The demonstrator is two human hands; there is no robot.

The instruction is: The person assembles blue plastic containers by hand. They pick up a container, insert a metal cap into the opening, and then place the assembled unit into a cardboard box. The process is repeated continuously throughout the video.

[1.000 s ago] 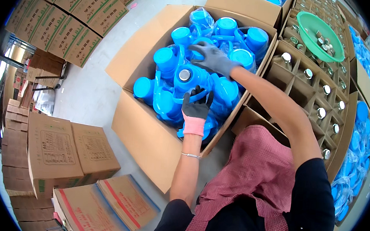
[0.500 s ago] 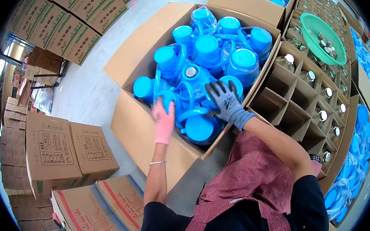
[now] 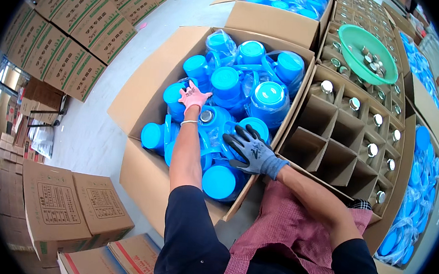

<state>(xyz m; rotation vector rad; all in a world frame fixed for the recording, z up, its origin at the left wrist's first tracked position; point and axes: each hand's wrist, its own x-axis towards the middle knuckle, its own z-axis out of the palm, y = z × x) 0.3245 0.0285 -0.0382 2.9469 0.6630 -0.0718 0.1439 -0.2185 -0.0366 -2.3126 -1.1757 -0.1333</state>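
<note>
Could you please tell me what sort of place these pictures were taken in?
Most likely a packing area in a factory or warehouse. Stacks of printed brown cardboard cartons stand on the concrete floor, a large open carton is full of blue plastic jugs, and a divided cardboard box holds capped glass jars.

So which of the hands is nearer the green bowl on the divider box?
The right. The right hand lies on the blue containers beside the divider box, below the green bowl. The left hand is farther off, deeper in the container carton.
</note>
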